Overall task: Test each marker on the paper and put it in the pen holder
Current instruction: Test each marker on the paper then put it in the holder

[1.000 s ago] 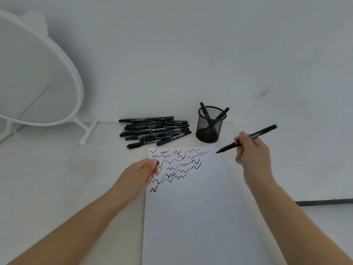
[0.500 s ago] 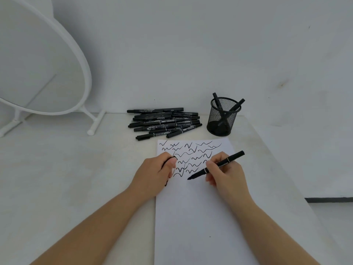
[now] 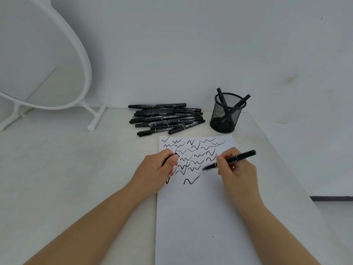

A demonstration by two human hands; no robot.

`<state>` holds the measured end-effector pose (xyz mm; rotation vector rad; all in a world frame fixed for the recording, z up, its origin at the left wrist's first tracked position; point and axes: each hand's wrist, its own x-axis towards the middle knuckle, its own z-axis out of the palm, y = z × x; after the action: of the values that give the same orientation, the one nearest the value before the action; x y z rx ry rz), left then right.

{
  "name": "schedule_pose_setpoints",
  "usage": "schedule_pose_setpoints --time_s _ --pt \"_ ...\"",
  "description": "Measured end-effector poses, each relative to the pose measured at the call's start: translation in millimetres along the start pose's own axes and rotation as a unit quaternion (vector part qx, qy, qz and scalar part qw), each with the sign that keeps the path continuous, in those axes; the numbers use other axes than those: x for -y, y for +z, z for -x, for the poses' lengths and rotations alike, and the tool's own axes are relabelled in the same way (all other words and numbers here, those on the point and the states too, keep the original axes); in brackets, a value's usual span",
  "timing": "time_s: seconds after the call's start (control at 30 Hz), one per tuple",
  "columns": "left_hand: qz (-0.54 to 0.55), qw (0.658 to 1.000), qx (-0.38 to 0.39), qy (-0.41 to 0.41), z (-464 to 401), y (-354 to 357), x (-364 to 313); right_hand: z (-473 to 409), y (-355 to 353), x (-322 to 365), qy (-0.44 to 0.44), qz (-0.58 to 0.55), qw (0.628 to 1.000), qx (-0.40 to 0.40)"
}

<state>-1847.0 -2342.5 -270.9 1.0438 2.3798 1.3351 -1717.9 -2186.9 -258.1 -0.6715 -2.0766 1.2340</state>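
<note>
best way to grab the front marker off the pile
Pinch the front marker mid-barrel from above, coming in from the paper side. It lies flat at the pile's near edge, its front side free, with other markers crowding behind.

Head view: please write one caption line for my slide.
Right hand tests a black marker on the scribbled paper; left hand holds its cap near the pen holder.

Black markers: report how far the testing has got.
Done: two black markers stand in the black mesh pen holder; the white paper carries many squiggles. In hand: right hand holds an uncapped marker over the paper; left hand grips its cap. Left: the pile of black markers.
</note>
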Motion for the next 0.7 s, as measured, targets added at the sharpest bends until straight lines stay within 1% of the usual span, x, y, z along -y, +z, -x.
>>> schedule_pose_setpoints --time_s 0.1,0.17,0.2,0.27,0.37,0.4,0.53,0.7 --pt "0.006 1.000 -0.020 0.013 1 -1 -1 -1 -1 9 -0.049 -0.066 0.996 -0.024" --pt "0.005 0.999 -0.031 0.026 3 -1 -1 -1 -1 16 -0.043 -0.120 0.992 -0.018" --pt "-0.002 0.999 -0.032 0.033 4 -2 0 -2 -1 19 -0.026 -0.146 0.989 -0.013" --pt "-0.029 0.998 -0.030 0.049 4 -1 -1 -6 0 26 0.037 -0.207 0.978 0.001" --pt "-0.061 0.996 -0.024 0.065 5 0 -3 -15 7 33 0.141 -0.321 0.937 0.014" --pt "-0.068 0.995 -0.022 0.071 6 0 -3 -16 10 32 0.154 -0.337 0.929 0.010" --pt "-0.093 0.990 -0.016 0.103 8 1 -5 -11 16 22 0.145 -0.342 0.929 -0.008" --pt "-0.098 0.990 -0.014 0.104 8 1 -3 -11 14 15 0.140 -0.349 0.927 -0.001"
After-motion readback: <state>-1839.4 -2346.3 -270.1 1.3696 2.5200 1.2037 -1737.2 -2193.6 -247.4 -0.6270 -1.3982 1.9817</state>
